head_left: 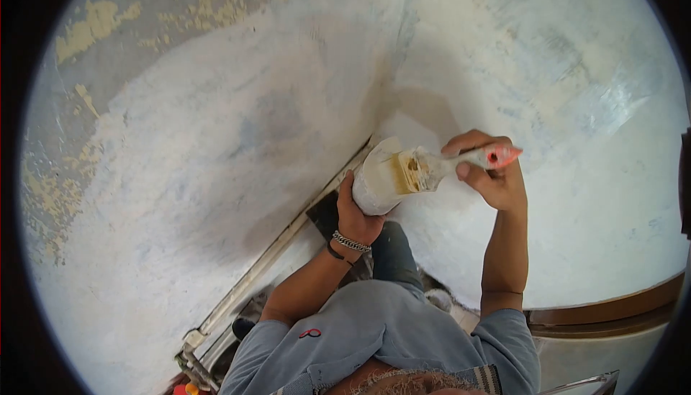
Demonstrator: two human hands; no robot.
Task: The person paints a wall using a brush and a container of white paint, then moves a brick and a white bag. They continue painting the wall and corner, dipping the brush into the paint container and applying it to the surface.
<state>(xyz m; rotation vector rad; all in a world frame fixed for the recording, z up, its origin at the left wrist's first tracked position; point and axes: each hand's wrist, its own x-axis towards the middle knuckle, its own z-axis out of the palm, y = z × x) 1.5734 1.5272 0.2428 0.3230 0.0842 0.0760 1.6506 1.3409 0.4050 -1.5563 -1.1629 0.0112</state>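
A white paint-smeared container (374,190) is cupped from below and the side by my left hand (358,215), which has a chain bracelet at its wrist. In my right hand (486,172) is a paintbrush (425,170), gripped by its pale handle with a red tip pointing right. The brush's wide head lies over the container's opening, its yellowish bristles toward the left and within the rim. Crusted paint covers the brush's metal band. My right fingers and thumb close round the handle from both sides.
Two whitewashed walls meet in a corner ahead, the left wall (216,129) with grey and yellow flaking patches at its upper left. A pale pipe-like strip (252,273) runs along its foot. Brown curved trim (612,316) is at lower right.
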